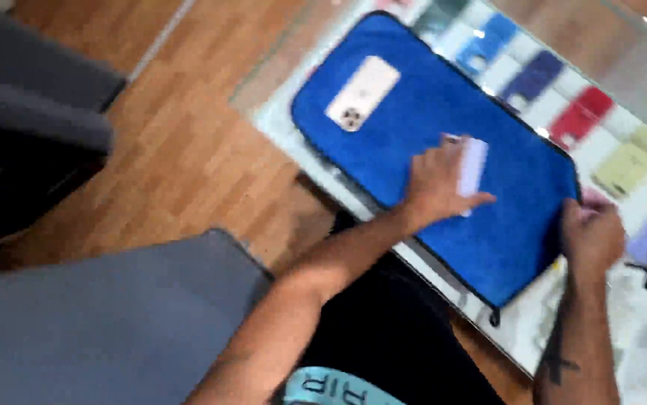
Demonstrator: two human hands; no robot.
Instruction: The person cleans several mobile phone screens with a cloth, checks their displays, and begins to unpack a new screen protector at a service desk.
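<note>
A blue padded mat [428,105] with black edging lies on a glass counter. A white phone [362,93] rests face down on its far left part. My left hand [436,184] is over the middle of the mat and holds a small white flat thing [473,166], blurred. My right hand [590,232] is closed on the mat's right edge.
Under the counter's glass top [278,112] lie several phone cases in blue, navy, red and yellow [624,169]. A grey seat [106,322] is at lower left and a dark one at far left. Wood floor [188,150] lies between them.
</note>
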